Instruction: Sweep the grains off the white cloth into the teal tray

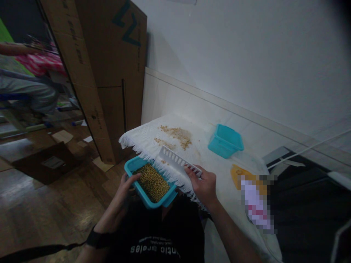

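Note:
My left hand (124,191) grips the near rim of a turquoise plastic tub (170,199) full of small tan beans (152,182), held below the fringed front edge of a white cloth (225,182). My right hand (204,184) is closed on a white slotted plastic piece (172,160) that lies tilted on the cloth edge, its low end over the tub. More loose beans (177,134) lie scattered on the cloth further back.
A second turquoise tub (225,141) stands at the back of the cloth. An orange object (238,173) lies to the right. Tall cardboard boxes (109,65) lean on the wall at left. A person sits far left. Wooden floor lies below.

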Tool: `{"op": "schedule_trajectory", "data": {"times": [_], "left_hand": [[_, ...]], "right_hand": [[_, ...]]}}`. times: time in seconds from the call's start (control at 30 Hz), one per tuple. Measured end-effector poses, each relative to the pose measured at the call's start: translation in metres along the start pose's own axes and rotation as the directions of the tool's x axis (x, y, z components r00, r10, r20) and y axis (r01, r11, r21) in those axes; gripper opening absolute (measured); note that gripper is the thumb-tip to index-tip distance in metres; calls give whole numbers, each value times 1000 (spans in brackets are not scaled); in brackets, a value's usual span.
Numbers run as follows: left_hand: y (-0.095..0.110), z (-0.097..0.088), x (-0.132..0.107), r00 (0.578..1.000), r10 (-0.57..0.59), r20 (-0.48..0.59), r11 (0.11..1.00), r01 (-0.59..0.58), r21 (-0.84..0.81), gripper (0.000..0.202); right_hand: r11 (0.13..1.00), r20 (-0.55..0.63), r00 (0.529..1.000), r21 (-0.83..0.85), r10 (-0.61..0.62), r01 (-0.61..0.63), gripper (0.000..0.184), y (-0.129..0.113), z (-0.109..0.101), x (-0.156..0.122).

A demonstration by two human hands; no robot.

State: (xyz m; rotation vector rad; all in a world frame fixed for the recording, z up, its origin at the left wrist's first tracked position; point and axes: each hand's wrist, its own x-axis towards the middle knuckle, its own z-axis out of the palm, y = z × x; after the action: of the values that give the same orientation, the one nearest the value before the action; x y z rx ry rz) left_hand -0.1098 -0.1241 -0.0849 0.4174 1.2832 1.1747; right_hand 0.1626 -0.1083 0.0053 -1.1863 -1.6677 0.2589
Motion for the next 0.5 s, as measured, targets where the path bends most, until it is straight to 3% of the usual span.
{"op": "schedule_trajectory", "data": {"times": [0.2,0.33,0.5], "left_hand": [[2,2,-2,1000,-3,3,1000,3,4,84],[3,3,-3,1000,-3,-4,1000,3,12,84],[1,1,-2,1000,2,-5,1000,-2,17,88]], "right_hand": [[997,21,998,-35,-62,63,30,-12,4,-6],[985,-150,986,-166,-77,51,43,-12,0,-6],[945,-330,933,-326,-142,28,52,-13,-4,-20]]}}
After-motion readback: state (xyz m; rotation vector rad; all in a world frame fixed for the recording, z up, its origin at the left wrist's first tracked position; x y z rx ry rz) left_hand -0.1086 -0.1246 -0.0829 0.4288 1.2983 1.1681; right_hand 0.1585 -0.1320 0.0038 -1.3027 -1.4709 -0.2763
